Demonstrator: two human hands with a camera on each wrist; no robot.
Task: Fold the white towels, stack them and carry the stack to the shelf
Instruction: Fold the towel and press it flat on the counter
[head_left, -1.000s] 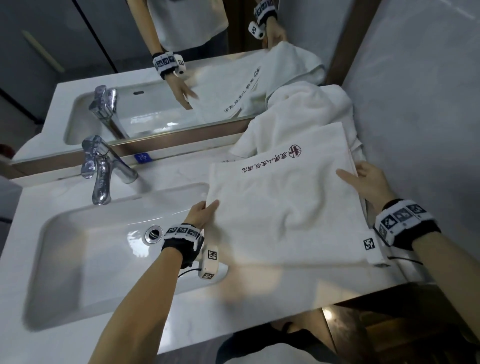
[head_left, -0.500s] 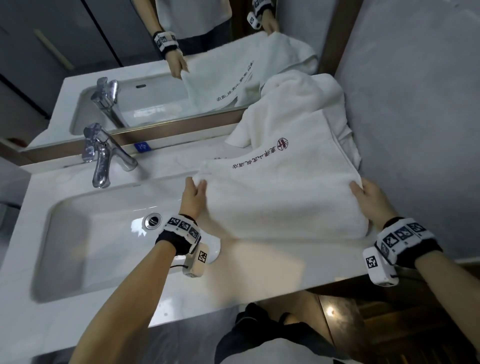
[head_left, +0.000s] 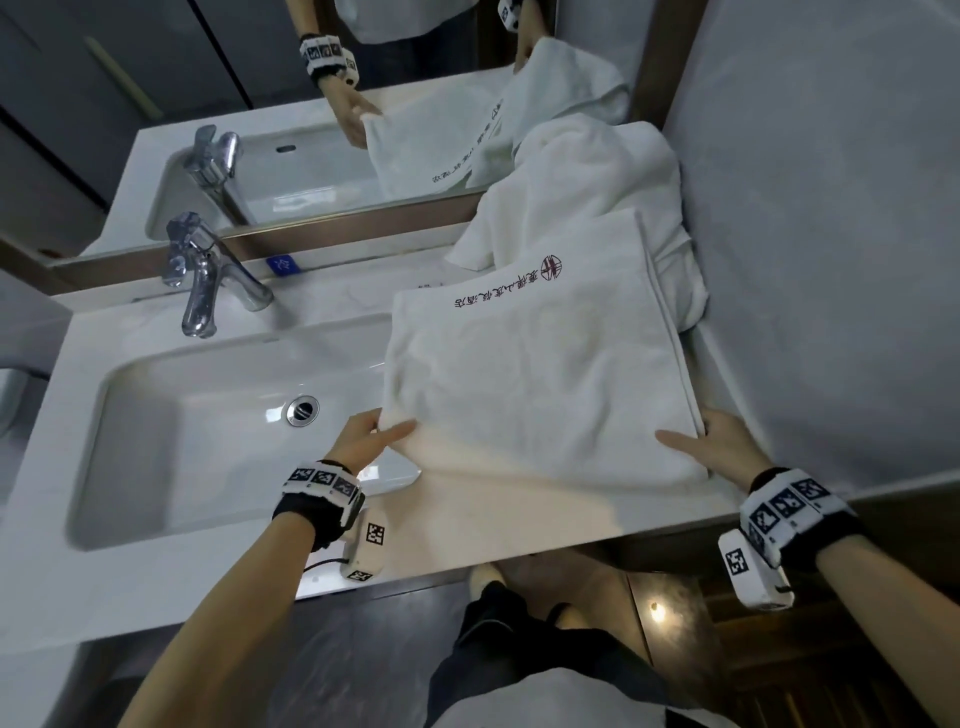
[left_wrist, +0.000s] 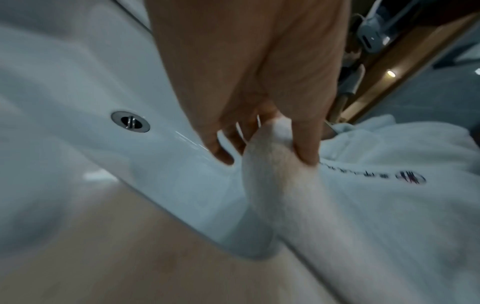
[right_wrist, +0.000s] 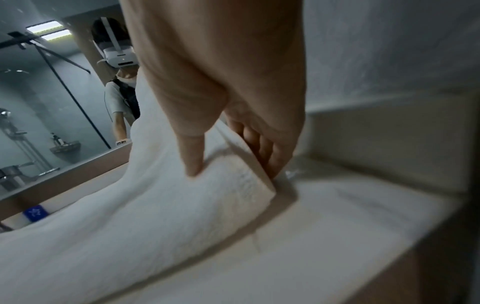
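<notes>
A white terry towel with a dark printed logo (head_left: 540, 364) lies folded flat on the pale stone worktop (head_left: 519, 525), just right of the white rectangular sink basin (head_left: 208, 415). The left hand (head_left: 363, 441) pinches the towel's near-left corner, thumb and fingers clamped on the cloth; the right hand (head_left: 717, 447) grips the near-right corner, thumb on top and fingers tucked beneath. A crumpled white towel (head_left: 587, 192) sits behind it, well right of the basin, against the grey wall.
</notes>
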